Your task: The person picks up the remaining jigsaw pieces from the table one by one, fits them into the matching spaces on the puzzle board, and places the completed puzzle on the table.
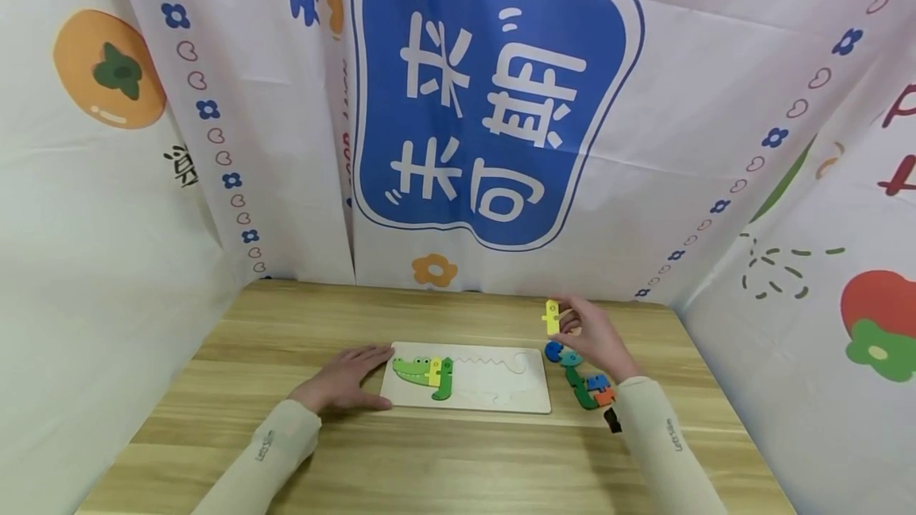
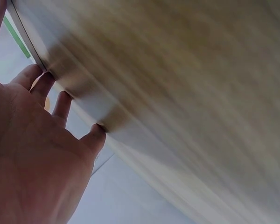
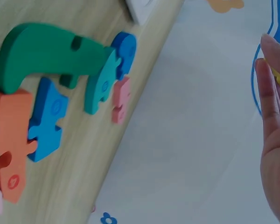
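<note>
Much bare room we are seeing at right on the board; the left hand, fingers spread, is touching its left edge. Near its far right corner, the right hand is pinching a yellow piece, long axis standing near-upright in head view, knob pointing left.

1. A light-brown wood-grain table stands with white printed fabric sheets behind it and on both sides.
2. The rear sheet bears a large blue rounded panel with white characters, above an orange flower print.
3. On the left sheet is a round orange fruit print; a red fruit print at the right, cut off, is perhaps a tomato.
</note>
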A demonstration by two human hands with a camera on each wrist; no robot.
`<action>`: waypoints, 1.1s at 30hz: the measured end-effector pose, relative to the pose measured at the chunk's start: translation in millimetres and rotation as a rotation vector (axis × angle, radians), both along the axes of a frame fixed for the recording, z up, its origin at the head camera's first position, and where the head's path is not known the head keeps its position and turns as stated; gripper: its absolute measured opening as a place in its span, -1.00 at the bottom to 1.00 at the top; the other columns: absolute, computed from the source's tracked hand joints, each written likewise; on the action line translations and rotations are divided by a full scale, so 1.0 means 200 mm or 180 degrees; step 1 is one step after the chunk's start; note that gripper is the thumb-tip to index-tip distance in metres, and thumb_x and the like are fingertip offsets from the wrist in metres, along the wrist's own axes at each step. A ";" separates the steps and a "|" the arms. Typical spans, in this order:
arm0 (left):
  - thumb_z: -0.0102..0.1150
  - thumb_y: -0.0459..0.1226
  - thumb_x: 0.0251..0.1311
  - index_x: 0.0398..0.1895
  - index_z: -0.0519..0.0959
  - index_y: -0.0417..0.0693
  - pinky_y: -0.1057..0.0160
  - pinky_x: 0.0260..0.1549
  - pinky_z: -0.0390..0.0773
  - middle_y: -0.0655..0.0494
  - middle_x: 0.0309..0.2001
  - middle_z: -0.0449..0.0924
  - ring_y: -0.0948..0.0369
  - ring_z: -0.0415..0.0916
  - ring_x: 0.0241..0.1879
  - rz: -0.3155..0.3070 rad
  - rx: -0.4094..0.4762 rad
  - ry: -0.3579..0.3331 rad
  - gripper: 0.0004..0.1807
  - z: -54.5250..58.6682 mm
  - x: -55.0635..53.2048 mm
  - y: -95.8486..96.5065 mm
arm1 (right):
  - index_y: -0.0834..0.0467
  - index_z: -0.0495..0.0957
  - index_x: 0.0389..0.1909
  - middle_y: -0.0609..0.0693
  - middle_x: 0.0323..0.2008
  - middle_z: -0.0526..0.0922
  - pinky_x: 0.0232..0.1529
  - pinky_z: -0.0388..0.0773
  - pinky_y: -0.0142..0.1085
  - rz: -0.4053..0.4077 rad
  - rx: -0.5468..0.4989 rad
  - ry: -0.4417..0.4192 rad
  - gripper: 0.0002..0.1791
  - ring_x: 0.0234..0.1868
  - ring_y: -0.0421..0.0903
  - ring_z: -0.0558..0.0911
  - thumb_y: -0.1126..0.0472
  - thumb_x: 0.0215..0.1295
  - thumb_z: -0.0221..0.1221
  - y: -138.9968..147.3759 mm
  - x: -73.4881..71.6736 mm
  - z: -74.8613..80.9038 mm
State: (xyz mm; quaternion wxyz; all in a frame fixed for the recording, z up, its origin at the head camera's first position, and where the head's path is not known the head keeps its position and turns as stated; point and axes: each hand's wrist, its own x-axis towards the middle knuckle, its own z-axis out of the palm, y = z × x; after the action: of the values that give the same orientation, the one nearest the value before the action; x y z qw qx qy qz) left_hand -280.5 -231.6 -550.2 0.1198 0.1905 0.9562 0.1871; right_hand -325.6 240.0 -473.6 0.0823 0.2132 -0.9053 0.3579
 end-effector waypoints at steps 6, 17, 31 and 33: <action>0.35 0.34 0.10 0.65 0.17 0.10 -0.40 0.52 -0.01 -0.11 0.63 0.12 -0.25 0.00 0.60 0.0001 0.0012 -0.0008 0.12 0.00 -0.01 0.00 | 0.17 0.45 0.38 0.11 0.02 0.65 -0.15 0.74 -0.36 0.0033 -0.0014 0.0076 -0.20 -0.18 -0.13 0.69 0.43 0.08 0.51 -0.03 0.02 0.02; 0.35 0.34 0.11 0.65 0.16 0.08 -0.40 0.52 -0.01 -0.13 0.63 0.12 -0.25 0.01 0.60 -0.0016 0.0010 0.0007 0.12 0.00 -0.01 -0.01 | 0.14 0.46 0.37 0.08 -0.02 0.67 -0.12 0.74 -0.34 0.0155 0.0071 -0.0086 -0.21 -0.17 -0.15 0.70 0.40 0.09 0.52 -0.11 0.04 -0.02; 0.35 0.35 0.11 0.65 0.15 0.09 -0.40 0.52 0.01 -0.12 0.63 0.11 -0.25 -0.02 0.61 -0.0008 0.0018 -0.0024 0.13 0.00 0.00 -0.01 | 0.10 0.49 0.33 -0.03 -0.07 0.70 -0.19 0.69 -0.34 0.0127 0.0401 -0.0667 -0.28 -0.26 -0.26 0.65 0.09 0.16 0.54 -0.40 0.07 -0.16; 0.35 0.35 0.11 0.65 0.15 0.08 -0.41 0.51 0.02 -0.13 0.63 0.11 -0.26 -0.01 0.60 -0.0009 0.0016 -0.0020 0.13 0.01 0.00 -0.01 | 0.09 0.50 0.32 -0.06 -0.09 0.69 -0.20 0.68 -0.32 0.0184 0.0426 -0.0745 -0.28 -0.27 -0.24 0.63 0.04 0.17 0.53 -0.45 0.07 -0.17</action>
State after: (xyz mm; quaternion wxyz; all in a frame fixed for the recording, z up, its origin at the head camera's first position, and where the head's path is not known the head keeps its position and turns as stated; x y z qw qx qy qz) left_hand -281.5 -233.1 -548.7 0.1226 0.1915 0.9551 0.1899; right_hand -311.3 150.5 -507.9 -0.0485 0.2010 -0.9241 0.3214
